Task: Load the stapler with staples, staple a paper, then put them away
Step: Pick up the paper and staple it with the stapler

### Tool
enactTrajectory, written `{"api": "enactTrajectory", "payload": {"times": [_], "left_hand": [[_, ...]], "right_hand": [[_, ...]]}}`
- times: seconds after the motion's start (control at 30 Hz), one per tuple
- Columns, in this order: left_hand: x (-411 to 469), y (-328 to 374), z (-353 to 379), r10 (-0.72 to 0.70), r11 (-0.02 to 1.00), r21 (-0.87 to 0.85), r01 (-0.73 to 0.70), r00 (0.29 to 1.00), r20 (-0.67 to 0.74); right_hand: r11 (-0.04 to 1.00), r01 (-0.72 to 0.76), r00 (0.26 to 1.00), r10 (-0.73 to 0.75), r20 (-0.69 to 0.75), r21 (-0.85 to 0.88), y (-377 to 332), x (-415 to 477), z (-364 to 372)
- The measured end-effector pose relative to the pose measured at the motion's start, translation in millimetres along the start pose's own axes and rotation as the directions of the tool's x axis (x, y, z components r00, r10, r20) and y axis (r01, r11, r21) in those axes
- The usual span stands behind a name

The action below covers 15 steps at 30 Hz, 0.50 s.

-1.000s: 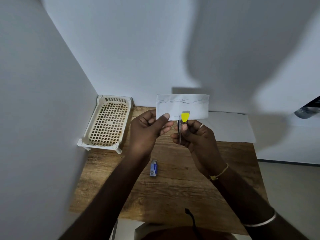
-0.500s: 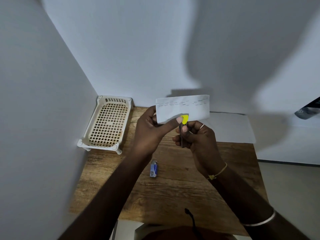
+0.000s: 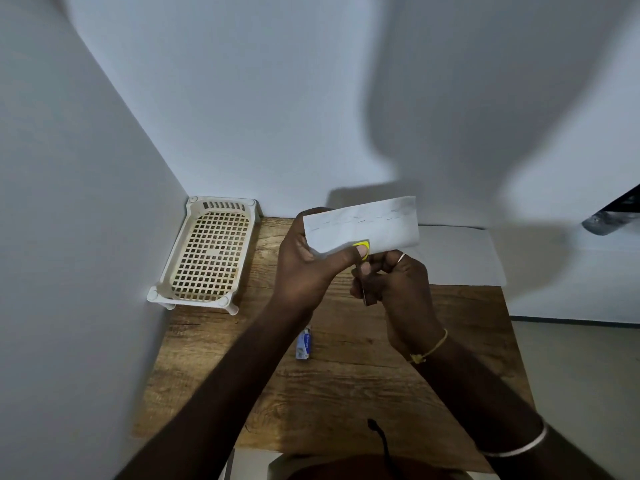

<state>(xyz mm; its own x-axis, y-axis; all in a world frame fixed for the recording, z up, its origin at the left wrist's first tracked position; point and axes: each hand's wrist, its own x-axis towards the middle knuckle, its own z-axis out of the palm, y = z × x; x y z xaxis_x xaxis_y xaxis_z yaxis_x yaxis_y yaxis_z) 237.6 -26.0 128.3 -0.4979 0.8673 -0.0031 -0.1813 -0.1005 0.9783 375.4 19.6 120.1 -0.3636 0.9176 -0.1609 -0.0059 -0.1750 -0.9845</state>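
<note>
Pinching the paper (image 3: 362, 225) at its lower left edge, the left hand (image 3: 304, 261) held it above the table (image 3: 346, 386). The right hand (image 3: 394, 282) gripped the stapler (image 3: 363, 251) at the paper's bottom edge. A staple box (image 3: 303, 344) lay below.

we've got a wood-grain table (image 3: 346, 393) jammed into a white corner. sitting on it: a cream lattice basket (image 3: 207, 251) far left by the wall, a small blue staple box (image 3: 303, 344) mid-table, and a white sheet (image 3: 460, 258) far right.
</note>
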Motion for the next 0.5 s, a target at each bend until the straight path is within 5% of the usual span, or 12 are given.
{"api": "enactTrajectory", "payload": {"times": [0.5], "left_hand": [[8,-1,-12,-0.152,0.988,-0.034,0.152,0.988,0.002]], "right_hand": [[0.995,-0.027,0.992,0.016,0.126,0.091,9,0,-1]]}}
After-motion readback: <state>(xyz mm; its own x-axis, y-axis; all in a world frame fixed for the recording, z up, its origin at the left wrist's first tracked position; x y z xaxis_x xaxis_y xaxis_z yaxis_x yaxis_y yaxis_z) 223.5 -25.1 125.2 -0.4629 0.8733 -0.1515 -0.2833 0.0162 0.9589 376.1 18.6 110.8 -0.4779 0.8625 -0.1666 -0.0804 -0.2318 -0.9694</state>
